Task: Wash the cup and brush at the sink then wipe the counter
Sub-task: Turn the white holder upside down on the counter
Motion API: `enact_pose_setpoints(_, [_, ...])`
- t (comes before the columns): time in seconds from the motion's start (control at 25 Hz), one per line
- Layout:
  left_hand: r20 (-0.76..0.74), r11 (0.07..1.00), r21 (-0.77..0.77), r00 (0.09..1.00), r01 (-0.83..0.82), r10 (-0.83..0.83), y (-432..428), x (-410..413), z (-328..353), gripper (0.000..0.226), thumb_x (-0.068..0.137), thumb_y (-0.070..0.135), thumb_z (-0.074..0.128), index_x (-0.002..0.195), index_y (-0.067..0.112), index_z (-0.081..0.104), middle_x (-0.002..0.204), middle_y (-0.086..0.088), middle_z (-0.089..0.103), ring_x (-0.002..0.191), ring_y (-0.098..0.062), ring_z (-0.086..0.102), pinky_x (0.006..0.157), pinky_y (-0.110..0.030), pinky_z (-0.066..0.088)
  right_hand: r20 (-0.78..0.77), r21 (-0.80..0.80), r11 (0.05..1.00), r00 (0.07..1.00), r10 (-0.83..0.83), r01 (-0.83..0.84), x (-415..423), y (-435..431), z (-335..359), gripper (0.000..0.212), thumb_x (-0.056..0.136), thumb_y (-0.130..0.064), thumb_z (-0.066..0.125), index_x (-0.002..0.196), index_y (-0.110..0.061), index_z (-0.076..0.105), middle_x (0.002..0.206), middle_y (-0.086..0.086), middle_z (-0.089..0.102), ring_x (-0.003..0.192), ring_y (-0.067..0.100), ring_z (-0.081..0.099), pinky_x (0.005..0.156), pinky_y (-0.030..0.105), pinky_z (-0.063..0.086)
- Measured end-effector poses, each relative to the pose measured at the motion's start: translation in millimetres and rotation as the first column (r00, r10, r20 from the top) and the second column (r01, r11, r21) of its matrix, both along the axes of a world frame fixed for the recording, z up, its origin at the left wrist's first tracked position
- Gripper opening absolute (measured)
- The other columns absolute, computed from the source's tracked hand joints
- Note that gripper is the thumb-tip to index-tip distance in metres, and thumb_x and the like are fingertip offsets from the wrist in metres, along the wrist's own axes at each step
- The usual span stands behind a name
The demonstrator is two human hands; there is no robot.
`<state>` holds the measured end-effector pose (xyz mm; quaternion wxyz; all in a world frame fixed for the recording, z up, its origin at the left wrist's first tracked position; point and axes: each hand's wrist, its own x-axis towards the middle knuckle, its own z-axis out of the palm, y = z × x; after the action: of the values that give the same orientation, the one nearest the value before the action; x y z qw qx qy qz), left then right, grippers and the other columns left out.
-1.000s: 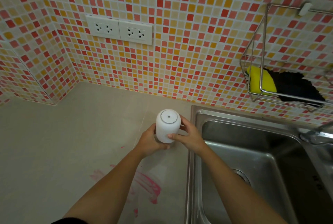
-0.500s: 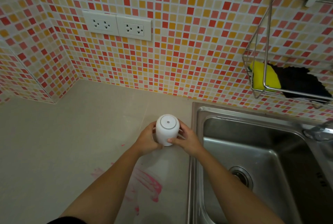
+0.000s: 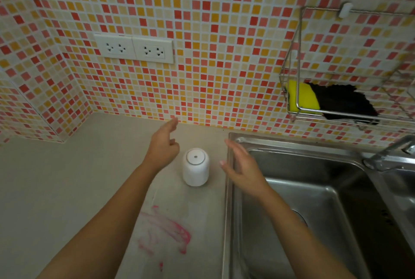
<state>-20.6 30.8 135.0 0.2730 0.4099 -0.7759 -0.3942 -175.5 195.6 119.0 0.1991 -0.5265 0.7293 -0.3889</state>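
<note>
Upper left of frame: double white socket plate (image 3: 133,49) on the red, orange and cream mosaic wall. Below it, beige counter (image 3: 56,188) fills the left half. Pink smear (image 3: 166,231) on the counter, lower centre, between the two forearms.

Left forearm comes in from the lower left corner and runs up and right. Left hand (image 3: 162,147) is raised over the counter, just left of the cup, fingers stretched loosely toward the wall, back of hand to camera. It holds nothing and is not touching the cup.

White cup (image 3: 195,166) stands upside down on the counter, base up, centre of frame, near the sink's left rim, with a hand on either side and a clear gap to each.

Right forearm comes in from the lower right, crossing above the basin. Right hand (image 3: 243,169) hovers over the sink's left rim, fingers straight and slightly spread, palm turned left toward the cup. Empty, no contact.

Steel sink (image 3: 292,141) takes the right half; faucet (image 3: 386,155) at the right edge. Upper right: wire rack (image 3: 298,65) hung on the wall, holding a yellow sponge (image 3: 302,99) and a black cloth (image 3: 343,103) touching it on the right.
</note>
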Motion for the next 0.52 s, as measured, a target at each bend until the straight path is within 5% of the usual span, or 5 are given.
enact_pose_setpoints(0.12, [-0.170, 0.982, -0.148, 0.975, 0.120, -0.145, 45, -32, 65, 0.063, 0.083, -0.014, 0.046, 0.139, 0.013, 0.039, 0.134, 0.003, 0.049, 0.123, -0.005, 0.043, 0.097, -0.017, 0.038, -0.136, -0.212, 0.975, 0.986, -0.096, 0.066, -33, 57, 54, 0.049, 0.094, -0.041, 0.043, 0.139, -0.022, 0.039, 0.140, -0.015, 0.038, 0.129, -0.005, 0.031, 0.103, 0.004, 0.022])
enact_pose_setpoints(0.28, [-0.298, 0.932, -0.224, 0.891, 0.283, -0.342, 115, -85, 114, 0.058, 0.085, -0.010, 0.049, 0.136, 0.016, 0.043, 0.127, 0.009, 0.050, 0.119, -0.001, 0.047, 0.094, -0.005, 0.038, -0.322, -0.379, 0.903, 0.886, -0.332, 0.201, -111, 129, 105, 0.046, 0.093, -0.043, 0.036, 0.133, -0.021, 0.045, 0.137, -0.007, 0.044, 0.128, 0.001, 0.035, 0.106, 0.018, 0.028])
enact_pose_setpoints(0.4, [-0.282, 0.883, -0.273, 0.845, 0.383, -0.454, 158, -145, 138, 0.052, 0.087, -0.007, 0.048, 0.135, 0.011, 0.045, 0.123, 0.007, 0.052, 0.116, -0.001, 0.048, 0.090, 0.002, 0.035, -0.546, -0.303, 0.902, 0.720, -0.428, 0.306, -188, 164, 130, 0.054, 0.095, -0.045, 0.030, 0.137, -0.013, 0.040, 0.143, 0.007, 0.041, 0.133, 0.016, 0.033, 0.110, 0.033, 0.025])
enact_pose_setpoints(0.52, [-0.161, 0.844, -0.321, 0.853, 0.430, -0.496, 178, -216, 150, 0.045, 0.089, -0.003, 0.048, 0.132, 0.007, 0.050, 0.121, 0.000, 0.057, 0.113, -0.005, 0.051, 0.086, 0.004, 0.033, -0.697, -0.039, 0.915, 0.645, -0.313, 0.402, -251, 177, 130, 0.078, 0.088, -0.064, 0.007, 0.143, -0.014, 0.031, 0.151, 0.010, 0.031, 0.140, 0.024, 0.025, 0.115, 0.045, 0.019])
